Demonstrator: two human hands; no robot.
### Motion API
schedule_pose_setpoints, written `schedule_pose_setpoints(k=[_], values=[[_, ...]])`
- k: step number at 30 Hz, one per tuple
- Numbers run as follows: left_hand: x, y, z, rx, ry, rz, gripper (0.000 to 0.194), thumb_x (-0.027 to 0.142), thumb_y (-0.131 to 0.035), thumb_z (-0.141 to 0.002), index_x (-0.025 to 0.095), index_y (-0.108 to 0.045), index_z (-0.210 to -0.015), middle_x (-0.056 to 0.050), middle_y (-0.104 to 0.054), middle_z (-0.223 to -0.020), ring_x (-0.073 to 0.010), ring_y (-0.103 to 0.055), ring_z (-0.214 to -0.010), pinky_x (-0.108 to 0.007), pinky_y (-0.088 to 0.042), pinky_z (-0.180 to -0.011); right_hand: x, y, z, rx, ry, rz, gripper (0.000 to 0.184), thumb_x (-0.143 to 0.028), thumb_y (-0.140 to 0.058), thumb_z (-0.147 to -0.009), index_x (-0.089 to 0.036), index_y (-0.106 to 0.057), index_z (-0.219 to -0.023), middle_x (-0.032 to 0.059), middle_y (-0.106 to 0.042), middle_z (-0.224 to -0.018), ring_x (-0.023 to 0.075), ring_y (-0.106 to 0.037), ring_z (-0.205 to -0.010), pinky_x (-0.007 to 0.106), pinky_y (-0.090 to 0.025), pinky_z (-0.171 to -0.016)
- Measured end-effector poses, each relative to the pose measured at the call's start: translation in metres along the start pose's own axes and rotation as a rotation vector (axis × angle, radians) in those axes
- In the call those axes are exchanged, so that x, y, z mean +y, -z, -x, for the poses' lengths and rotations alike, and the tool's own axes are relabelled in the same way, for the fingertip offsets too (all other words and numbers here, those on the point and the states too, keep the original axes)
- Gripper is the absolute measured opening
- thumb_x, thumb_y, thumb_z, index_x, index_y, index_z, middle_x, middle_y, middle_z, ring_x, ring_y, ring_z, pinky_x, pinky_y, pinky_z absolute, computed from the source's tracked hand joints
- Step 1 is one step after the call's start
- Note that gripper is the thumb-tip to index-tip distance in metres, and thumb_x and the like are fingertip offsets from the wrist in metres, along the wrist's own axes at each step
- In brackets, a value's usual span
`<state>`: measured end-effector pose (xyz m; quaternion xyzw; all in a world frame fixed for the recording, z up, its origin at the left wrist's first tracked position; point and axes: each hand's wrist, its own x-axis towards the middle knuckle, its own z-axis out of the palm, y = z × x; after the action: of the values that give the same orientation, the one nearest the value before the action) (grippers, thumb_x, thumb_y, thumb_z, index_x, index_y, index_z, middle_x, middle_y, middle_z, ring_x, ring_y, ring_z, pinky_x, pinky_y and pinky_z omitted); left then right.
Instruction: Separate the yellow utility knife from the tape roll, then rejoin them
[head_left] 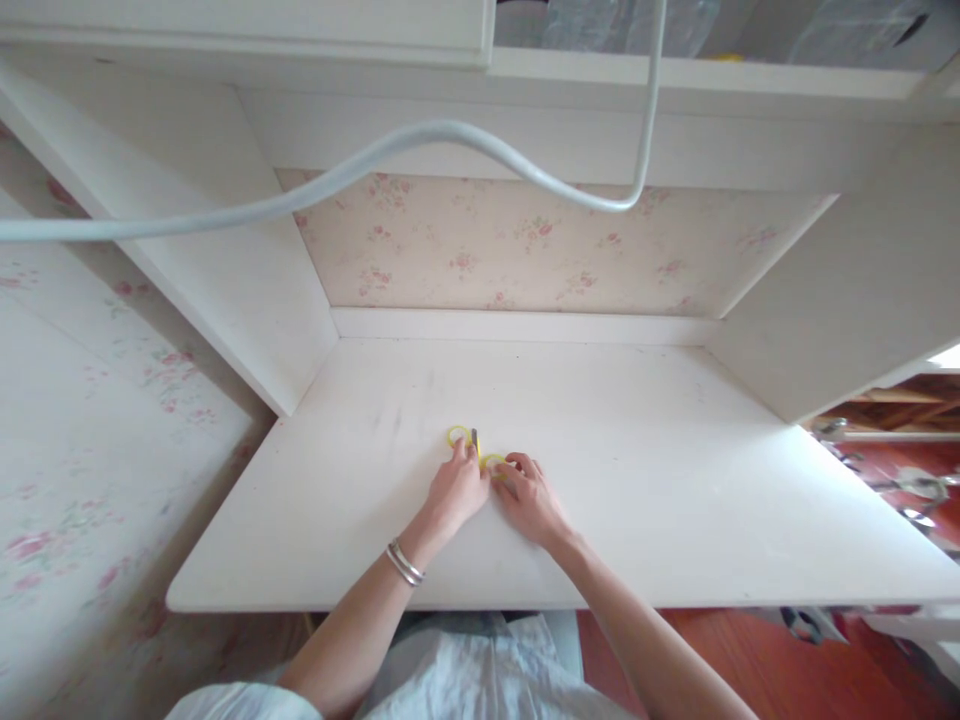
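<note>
A thin yellow looped item (458,429) with a small dark piece (474,437) lies at the middle of the white desk. Its exact kind is too small to tell. My left hand (459,482), with silver bangles on the wrist, has its fingers closed on the yellow item below the left loop. On the right, a second yellow loop (495,460) shows at the fingertips of my right hand (529,498), whose fingers are curled and pinched on it. Both hands are close together, and they hide part of the yellow item between them.
The white desktop (637,500) has side panels left and right and a shelf (570,140) above. A thick white cable or tube (450,130) crosses the upper view. Clear plastic-wrapped things (667,25) sit in the upper compartment. Metal objects (922,490) stand beyond the right edge.
</note>
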<state>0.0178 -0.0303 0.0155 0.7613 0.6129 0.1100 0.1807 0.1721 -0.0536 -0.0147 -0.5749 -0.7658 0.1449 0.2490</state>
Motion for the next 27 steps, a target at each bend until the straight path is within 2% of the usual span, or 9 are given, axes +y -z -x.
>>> schedule_pose_setpoints(k=[3,6,8,11,14,17,22,24,27], values=[[-0.009,0.000,0.004,0.005,-0.045,0.084,0.036,0.032,-0.043,-0.090,0.019,-0.050,-0.123,-0.014,-0.046,-0.130,-0.0214,-0.064,-0.091,-0.030,-0.048,-0.082,0.003,-0.003,-0.002,0.062,-0.042,-0.030,0.030,-0.024,-0.049,-0.087,-0.024,-0.056,-0.117,0.0074,-0.056,-0.117,0.0209,-0.051,-0.106,0.036,-0.042,-0.093],[-0.023,0.000,0.004,0.060,-0.038,0.114,0.039,0.026,-0.046,-0.088,0.025,-0.046,-0.126,-0.010,-0.043,-0.133,-0.0201,-0.064,-0.092,-0.031,-0.048,-0.085,0.004,-0.005,-0.004,0.079,-0.074,-0.066,0.035,-0.029,-0.050,-0.087,-0.023,-0.051,-0.121,0.0070,-0.058,-0.117,0.0214,-0.051,-0.107,0.037,-0.041,-0.093],[-0.033,0.000,0.000,0.078,-0.027,0.126,0.045,0.019,-0.048,-0.084,0.025,-0.043,-0.129,-0.009,-0.039,-0.137,-0.0202,-0.062,-0.099,-0.032,-0.047,-0.090,0.004,-0.005,-0.003,0.080,-0.125,-0.079,0.036,-0.032,-0.050,-0.087,-0.022,-0.050,-0.121,0.0076,-0.059,-0.116,0.0217,-0.052,-0.106,0.036,-0.042,-0.090],[-0.044,-0.001,-0.011,0.062,-0.074,0.188,0.052,0.013,-0.053,-0.080,0.024,-0.043,-0.130,-0.008,-0.039,-0.139,-0.0204,-0.050,-0.118,-0.031,-0.039,-0.101,0.003,-0.006,-0.002,0.067,-0.179,-0.087,0.037,-0.034,-0.051,-0.086,-0.022,-0.049,-0.121,0.0078,-0.060,-0.112,0.0214,-0.054,-0.103,0.034,-0.043,-0.085],[-0.049,-0.003,-0.019,0.066,-0.093,0.244,0.048,0.016,-0.056,-0.080,0.022,-0.047,-0.126,-0.008,-0.047,-0.132,-0.0197,-0.049,-0.119,-0.031,-0.037,-0.103,0.002,-0.006,0.000,0.061,-0.200,-0.088,0.036,-0.033,-0.052,-0.085,-0.023,-0.049,-0.120,0.0066,-0.061,-0.109,0.0204,-0.054,-0.101,0.033,-0.043,-0.083],[-0.051,-0.006,-0.018,0.112,-0.071,0.268,0.038,0.022,-0.058,-0.082,0.021,-0.052,-0.119,-0.008,-0.053,-0.123,-0.0199,-0.054,-0.112,-0.032,-0.040,-0.099,0.000,-0.006,0.001,0.078,-0.177,-0.103,0.035,-0.033,-0.053,-0.084,-0.023,-0.049,-0.117,0.0062,-0.061,-0.109,0.0196,-0.055,-0.099,0.032,-0.043,-0.083],[-0.049,-0.002,-0.007,0.250,-0.052,0.369,0.045,0.028,-0.061,-0.080,0.019,-0.047,-0.122,-0.009,-0.057,-0.121,-0.0209,-0.052,-0.115,-0.035,-0.040,-0.100,0.000,-0.004,-0.001,0.115,-0.167,-0.145,0.039,-0.030,-0.056,-0.079,-0.022,-0.048,-0.116,0.0066,-0.060,-0.108,0.0186,-0.057,-0.089,0.032,-0.044,-0.080],[-0.042,0.002,-0.004,0.224,-0.113,0.389,0.049,0.028,-0.062,-0.079,0.022,-0.045,-0.125,-0.007,-0.056,-0.123,-0.0199,-0.052,-0.117,-0.035,-0.038,-0.102,-0.001,-0.003,-0.002,0.111,-0.166,-0.169,0.043,-0.026,-0.057,-0.076,-0.022,-0.047,-0.118,0.0063,-0.060,-0.108,0.0176,-0.058,-0.086,0.031,-0.045,-0.079],[-0.027,0.003,-0.006,0.107,-0.187,0.381,0.060,0.026,-0.064,-0.077,0.026,-0.039,-0.131,-0.005,-0.056,-0.125,-0.0198,-0.053,-0.116,-0.033,-0.040,-0.100,-0.001,-0.003,-0.002,0.111,-0.158,-0.196,0.048,-0.024,-0.058,-0.074,-0.023,-0.045,-0.120,0.0058,-0.058,-0.112,0.0165,-0.058,-0.085,0.030,-0.046,-0.078]])
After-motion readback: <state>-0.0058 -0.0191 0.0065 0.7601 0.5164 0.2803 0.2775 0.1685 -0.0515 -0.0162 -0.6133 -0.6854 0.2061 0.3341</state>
